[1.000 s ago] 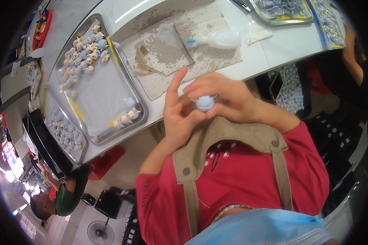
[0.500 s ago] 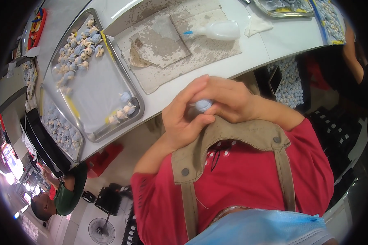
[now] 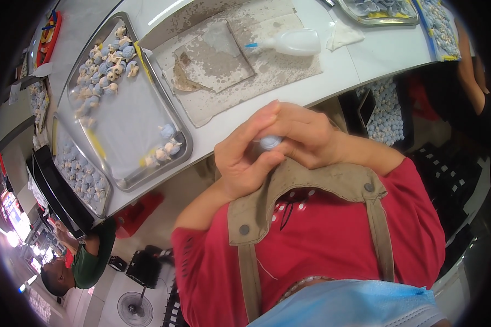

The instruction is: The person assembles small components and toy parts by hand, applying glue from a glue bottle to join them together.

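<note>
A small pale-blue rounded figurine piece (image 3: 270, 143) is enclosed between my two hands just off the table's near edge. Closed around its left side is my left hand (image 3: 239, 155), the thumb lying below the piece. From the other side my right hand (image 3: 306, 131) wraps over it, its thumb and fingers pressed close. The fingertips of both hands meet above the piece, and much of it is hidden by them.
At left, a metal tray (image 3: 186, 143) holds several blue-and-cream figurines (image 3: 112, 68). A stained cardboard sheet (image 3: 202, 111) bears a white squeeze bottle (image 3: 297, 42) with a blue tip, beside a white cloth (image 3: 345, 36). A person in green (image 3: 90, 264) sits at far left.
Both hands have shifted very slightly to the left with the blue piece still between them. On the table nothing has visibly moved.
</note>
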A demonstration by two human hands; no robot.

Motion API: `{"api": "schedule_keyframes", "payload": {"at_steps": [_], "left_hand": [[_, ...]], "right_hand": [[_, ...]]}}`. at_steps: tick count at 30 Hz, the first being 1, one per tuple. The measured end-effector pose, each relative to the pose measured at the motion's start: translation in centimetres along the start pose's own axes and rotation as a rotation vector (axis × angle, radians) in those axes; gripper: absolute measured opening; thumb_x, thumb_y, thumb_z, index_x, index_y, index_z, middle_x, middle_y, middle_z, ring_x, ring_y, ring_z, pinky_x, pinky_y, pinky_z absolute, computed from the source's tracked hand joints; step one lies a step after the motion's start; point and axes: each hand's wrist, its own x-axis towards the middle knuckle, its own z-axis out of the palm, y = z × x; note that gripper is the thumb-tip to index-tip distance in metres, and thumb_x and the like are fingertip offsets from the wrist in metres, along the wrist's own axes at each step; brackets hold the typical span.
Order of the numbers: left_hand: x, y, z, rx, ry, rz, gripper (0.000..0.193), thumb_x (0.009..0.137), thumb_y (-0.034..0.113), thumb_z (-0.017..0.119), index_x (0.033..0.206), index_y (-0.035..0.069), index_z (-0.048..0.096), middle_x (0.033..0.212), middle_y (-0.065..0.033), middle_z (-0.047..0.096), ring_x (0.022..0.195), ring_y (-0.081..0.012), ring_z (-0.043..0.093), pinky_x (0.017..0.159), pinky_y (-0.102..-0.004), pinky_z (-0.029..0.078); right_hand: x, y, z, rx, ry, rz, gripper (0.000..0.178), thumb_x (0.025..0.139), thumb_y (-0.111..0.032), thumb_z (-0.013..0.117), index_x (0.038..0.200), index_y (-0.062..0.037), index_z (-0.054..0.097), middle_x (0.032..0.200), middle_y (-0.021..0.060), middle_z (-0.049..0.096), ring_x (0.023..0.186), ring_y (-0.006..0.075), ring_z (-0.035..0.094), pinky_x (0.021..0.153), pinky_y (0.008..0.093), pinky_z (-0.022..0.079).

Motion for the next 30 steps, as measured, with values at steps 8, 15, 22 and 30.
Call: {"api": "schedule_keyframes", "payload": {"at_steps": [8, 15, 22, 30], "left_hand": [[-0.15, -0.24, -0.02, -0.015, 0.012, 0.02, 0.048, 0.08, 0.013, 0.069, 0.119, -0.008, 0.051, 0.121, -0.0219, 0.054, 0.111, -0.0251, 0.053, 0.095, -0.0334, 0.04], [-0.15, -0.29, 0.01, -0.019, 0.016, -0.002, 0.047, 0.08, 0.012, 0.069, 0.118, -0.008, 0.05, 0.122, -0.0214, 0.054, 0.111, -0.0245, 0.053, 0.095, -0.033, 0.04], [-0.17, -0.28, 0.11, -0.01, 0.026, -0.034, 0.047, 0.081, 0.014, 0.069, 0.119, -0.008, 0.05, 0.122, -0.0191, 0.054, 0.109, -0.0221, 0.054, 0.093, -0.0314, 0.041], [-0.04, -0.26, 0.05, -0.041, 0.025, -0.057, 0.049, 0.081, 0.009, 0.067, 0.122, -0.009, 0.047, 0.123, -0.018, 0.053, 0.111, -0.0213, 0.051, 0.095, -0.0313, 0.038]], "right_hand": [[0.03, 0.03, 0.05, -0.011, -0.011, 0.032, 0.028, 0.072, 0.002, 0.061, 0.099, 0.0019, 0.06, 0.1, 0.018, 0.058, 0.092, 0.0314, 0.058, 0.08, 0.0339, 0.048], [0.1, -0.06, -0.05, -0.007, -0.016, 0.048, 0.028, 0.071, 0.004, 0.06, 0.1, 0.0016, 0.06, 0.101, 0.0178, 0.058, 0.093, 0.0315, 0.058, 0.081, 0.0339, 0.047], [-0.07, 0.17, -0.1, -0.037, -0.013, 0.05, 0.029, 0.071, 0.004, 0.059, 0.1, 0.0015, 0.06, 0.1, 0.0182, 0.059, 0.094, 0.0314, 0.058, 0.081, 0.034, 0.048], [0.08, 0.3, -0.03, -0.044, -0.004, 0.051, 0.028, 0.072, 0.002, 0.061, 0.1, 0.0019, 0.059, 0.099, 0.0177, 0.059, 0.092, 0.0313, 0.058, 0.079, 0.0346, 0.048]]}}
